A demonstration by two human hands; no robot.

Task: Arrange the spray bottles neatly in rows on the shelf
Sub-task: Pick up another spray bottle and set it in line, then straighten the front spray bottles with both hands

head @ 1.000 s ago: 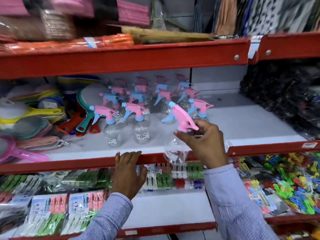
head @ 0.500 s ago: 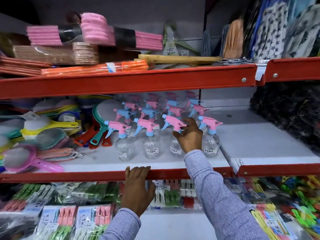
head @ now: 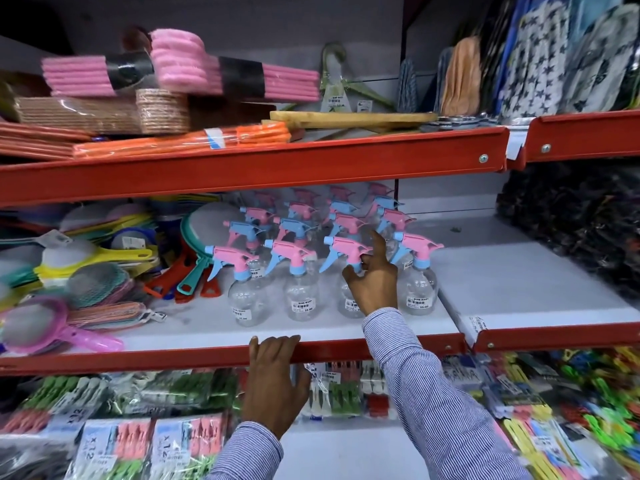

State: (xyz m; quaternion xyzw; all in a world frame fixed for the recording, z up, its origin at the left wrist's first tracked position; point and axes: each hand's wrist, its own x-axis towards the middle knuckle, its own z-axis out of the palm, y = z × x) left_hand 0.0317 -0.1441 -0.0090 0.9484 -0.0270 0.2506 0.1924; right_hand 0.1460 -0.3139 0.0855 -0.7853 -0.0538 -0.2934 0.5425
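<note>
Nearly done, I'm judging: right hand [head: 372, 284] is pinching the third front bottle [head: 346, 249] by its neck on the shelf [head: 194, 329], other bottles [head: 294, 252] standing four across, left hand [head: 273, 382] resting straight-fingered on its edge, only squaring remaining.

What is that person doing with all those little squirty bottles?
A person is tidying spray bottles on a shop shelf. Their right hand pinches the third bottle in the front row just under its pink sprayer top. Their left hand rests on the shelf's red front edge. The bottles all stand upright in rows, four across the front.
</note>
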